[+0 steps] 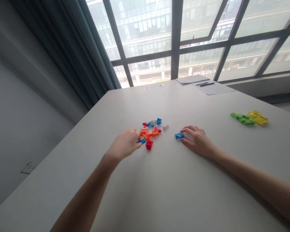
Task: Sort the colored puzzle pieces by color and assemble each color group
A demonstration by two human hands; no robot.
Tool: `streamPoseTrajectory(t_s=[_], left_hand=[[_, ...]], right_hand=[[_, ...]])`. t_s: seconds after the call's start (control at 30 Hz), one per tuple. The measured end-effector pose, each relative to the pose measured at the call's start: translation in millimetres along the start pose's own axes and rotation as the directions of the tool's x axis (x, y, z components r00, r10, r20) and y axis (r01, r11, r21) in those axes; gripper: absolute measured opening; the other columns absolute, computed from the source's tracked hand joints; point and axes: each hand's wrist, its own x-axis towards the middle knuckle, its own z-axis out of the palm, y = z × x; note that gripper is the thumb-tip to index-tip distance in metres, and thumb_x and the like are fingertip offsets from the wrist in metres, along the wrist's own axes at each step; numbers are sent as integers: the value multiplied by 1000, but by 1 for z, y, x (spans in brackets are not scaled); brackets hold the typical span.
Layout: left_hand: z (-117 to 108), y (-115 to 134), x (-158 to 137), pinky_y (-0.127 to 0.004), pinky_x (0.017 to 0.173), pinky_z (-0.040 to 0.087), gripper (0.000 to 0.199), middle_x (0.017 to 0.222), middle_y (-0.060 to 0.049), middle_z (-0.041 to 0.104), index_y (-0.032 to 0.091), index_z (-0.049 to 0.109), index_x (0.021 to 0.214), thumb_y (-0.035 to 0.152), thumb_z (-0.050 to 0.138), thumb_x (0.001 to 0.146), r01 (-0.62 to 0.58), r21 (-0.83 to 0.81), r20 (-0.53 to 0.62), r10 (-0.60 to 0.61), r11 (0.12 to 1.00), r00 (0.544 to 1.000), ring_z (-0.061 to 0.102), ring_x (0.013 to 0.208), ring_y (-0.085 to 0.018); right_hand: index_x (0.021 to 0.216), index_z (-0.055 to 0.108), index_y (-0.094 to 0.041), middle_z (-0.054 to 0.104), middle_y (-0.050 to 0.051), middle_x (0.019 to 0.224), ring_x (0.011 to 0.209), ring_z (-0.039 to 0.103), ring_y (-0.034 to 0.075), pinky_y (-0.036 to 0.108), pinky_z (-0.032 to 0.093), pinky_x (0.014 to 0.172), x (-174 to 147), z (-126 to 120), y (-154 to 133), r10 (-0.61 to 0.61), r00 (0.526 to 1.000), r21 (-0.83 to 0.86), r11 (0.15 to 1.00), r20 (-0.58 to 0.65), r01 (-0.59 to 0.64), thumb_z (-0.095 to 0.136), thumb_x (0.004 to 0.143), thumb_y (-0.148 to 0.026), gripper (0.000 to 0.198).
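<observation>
My left hand point(125, 143) is at the left side of a small pile of plastic pieces, its fingers closed on a blue plastic piece point(142, 141). Orange pieces point(147, 133) make up the middle of that pile, and a red piece point(149, 145) lies at its near edge. More blue point(159, 121), white and red pieces sit at the back of it. To the right, my right hand point(195, 138) rests low on the table, thumb and fingers pinching a blue block point(179, 136) made of joined pieces. A single white piece point(166, 126) lies between the pile and this hand.
On the right of the white table point(140, 193) lie a green block shape point(243, 119) and a yellow one point(258, 117), side by side. Papers point(214, 87) with a pen point(207, 84) are at the far edge, below the window. A dark curtain point(70, 48) hangs beyond the left edge.
</observation>
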Motion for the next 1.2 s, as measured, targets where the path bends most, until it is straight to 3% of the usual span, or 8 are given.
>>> streamPoseTrajectory(t_s=[0.17,0.27,0.43,0.5,0.6,0.83,1.2], left_hand=[[-7,22,-4,-25,54,38,8,77,-2,66,21,58,87,29,59,89,-20,-45,-82,16,999,996,63,67,-19],[2,37,-2,-25,57,42,5,83,-2,68,21,57,92,25,59,90,-63,-73,-187,48,995,981,65,69,-18],[46,58,10,-27,67,48,6,89,-5,67,17,58,91,23,59,91,-267,-11,-411,240,964,880,64,81,-20],[65,62,15,-30,71,49,7,83,-5,65,17,59,88,22,56,92,-337,58,-462,325,940,825,62,81,-21],[85,64,19,-32,72,50,8,81,-4,64,17,61,88,21,56,92,-383,86,-488,374,920,789,59,82,-21],[91,62,21,-32,77,51,9,87,-3,65,18,65,95,23,63,88,-397,-105,-513,293,912,807,58,86,-20],[90,59,18,-40,91,44,30,104,-6,68,20,60,114,24,66,86,-370,-147,-545,237,917,804,58,99,-24]], right_hand=[[106,62,-25,64,11,115,107,58,28,49,43,90,0,0,0,-9,1000,9,1000,-2,9,51,90,-40,25],[107,61,-24,64,11,116,109,57,28,50,42,91,0,0,-1,-2,1000,8,1000,13,2,51,90,-40,25],[108,59,-25,63,9,117,111,56,28,49,41,92,1,-1,-3,16,1000,0,1000,25,-16,51,91,-39,25],[108,60,-25,64,9,116,110,57,28,49,41,92,0,-1,-3,15,1000,-1,1000,16,-15,50,91,-40,24],[108,60,-25,64,9,116,111,56,28,48,41,92,0,0,-3,17,1000,0,1000,18,-17,50,91,-41,25],[108,61,-25,64,9,116,111,56,27,47,41,92,0,-1,-3,18,999,-9,1000,27,-18,49,91,-41,26],[110,60,-26,63,9,118,113,56,27,46,41,94,1,-1,-1,13,1000,23,1000,13,-14,47,94,-42,26]])
